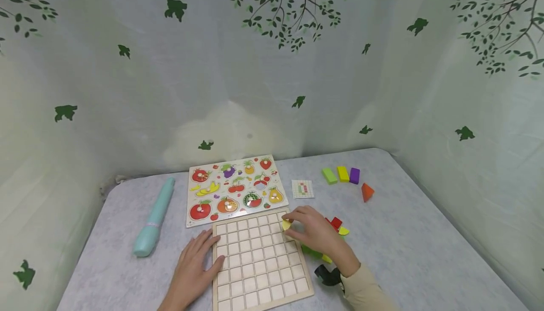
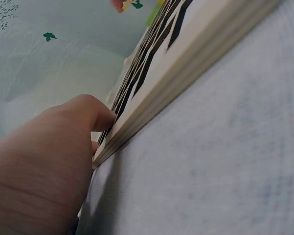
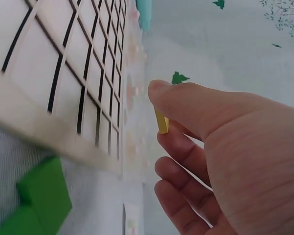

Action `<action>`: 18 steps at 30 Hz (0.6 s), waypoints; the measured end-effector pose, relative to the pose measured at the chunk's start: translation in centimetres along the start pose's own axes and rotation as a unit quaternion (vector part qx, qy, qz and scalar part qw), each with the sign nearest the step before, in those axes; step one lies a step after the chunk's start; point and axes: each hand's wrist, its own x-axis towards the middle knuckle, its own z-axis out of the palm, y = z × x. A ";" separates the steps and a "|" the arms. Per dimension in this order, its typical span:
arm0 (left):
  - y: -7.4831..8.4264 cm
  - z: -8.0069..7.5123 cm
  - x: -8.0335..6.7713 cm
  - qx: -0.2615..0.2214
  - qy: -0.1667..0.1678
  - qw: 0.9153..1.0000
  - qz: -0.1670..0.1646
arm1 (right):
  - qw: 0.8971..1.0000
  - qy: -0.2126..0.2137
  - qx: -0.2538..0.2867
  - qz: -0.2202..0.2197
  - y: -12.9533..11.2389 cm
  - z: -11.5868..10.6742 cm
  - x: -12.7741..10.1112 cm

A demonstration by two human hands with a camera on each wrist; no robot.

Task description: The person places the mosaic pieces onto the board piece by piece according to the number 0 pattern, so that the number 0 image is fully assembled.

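A wooden grid board (image 1: 250, 257) lies in front of me, its square cells framed by thin strips. My left hand (image 1: 194, 260) rests on its left edge, thumb and fingers spread over the rim. In the left wrist view the thumb (image 2: 95, 115) touches the border. Above the board's far right corner, my right hand (image 1: 313, 231) pinches a small yellow block (image 1: 286, 225) between thumb and fingers. The right wrist view shows that yellow block (image 3: 162, 122) edge-on, apart from the board. Green blocks (image 3: 49, 196) lie beside the board's right edge, partly hidden under the right arm.
Behind the grid stands a fruit peg puzzle (image 1: 238, 193), lying flat, with a pattern card (image 1: 302, 189) to its right. Farther right are lime (image 1: 329, 176), yellow (image 1: 343, 174), purple (image 1: 354, 175) and orange (image 1: 367, 192) blocks. A turquoise tapered object (image 1: 154, 221) lies left.
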 end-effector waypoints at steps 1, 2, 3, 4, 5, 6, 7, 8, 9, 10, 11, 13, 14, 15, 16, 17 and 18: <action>0.0 0.0 0.0 0.000 0.002 1.000 0.001 | 1.000 0.000 -0.001 -0.001 -0.1 0.2 0.2; 0.0 0.0 -0.1 0.002 0.005 1.000 0.002 | 1.000 -0.001 -0.002 -0.001 -0.1 0.4 0.3; 0.0 0.0 -0.1 0.003 0.007 1.000 0.003 | 1.000 -0.001 -0.003 -0.001 -0.2 0.6 0.5; 0.0 0.0 0.0 0.005 0.009 1.000 0.004 | 1.000 -0.001 -0.003 0.001 -0.2 0.7 0.6; 0.1 0.0 0.1 0.003 0.010 1.000 0.005 | 1.000 -0.004 -0.001 0.002 -0.3 0.8 0.8; 0.1 0.1 0.1 0.004 0.008 1.000 0.003 | 1.000 -0.005 0.001 0.003 -0.4 1.0 1.0; 0.1 0.1 0.2 0.004 0.005 1.000 0.001 | 1.000 -0.007 0.002 0.006 -0.5 1.2 1.1; 0.1 0.1 0.2 0.005 0.002 1.000 -0.001 | 1.000 -0.009 0.005 0.010 -0.6 1.3 1.2; 0.1 0.1 0.2 0.004 -0.001 1.000 -0.004 | 1.000 -0.012 0.010 0.015 -0.8 1.4 1.4; 0.1 0.0 0.1 0.003 -0.005 1.000 -0.007 | 1.000 -0.015 0.015 0.020 -1.0 1.5 1.5; 0.1 0.0 0.1 0.002 -0.008 1.000 -0.009 | 0.999 -0.018 0.020 0.024 -1.2 1.7 1.6; 0.1 0.0 0.0 0.001 -0.011 1.000 -0.012 | 0.999 -0.024 0.026 0.032 -1.7 2.0 1.9; 0.1 0.0 0.0 0.000 -0.011 1.000 -0.012 | 0.999 -0.026 0.030 0.034 -1.9 2.1 2.1; 0.1 -0.1 0.0 0.000 -0.013 1.000 -0.013 | 0.998 -0.029 0.031 0.037 -2.1 2.3 2.3; 0.1 -0.1 0.0 0.001 -0.015 1.000 -0.013 | 0.998 -0.031 0.033 0.038 -2.3 2.4 2.5; 0.1 -0.1 0.0 0.001 -0.017 1.000 -0.013 | 0.998 -0.034 0.032 0.038 -2.5 2.7 2.7; 0.1 -0.2 0.1 0.002 -0.018 1.000 -0.014 | 0.998 -0.037 0.033 0.039 -2.7 2.8 2.9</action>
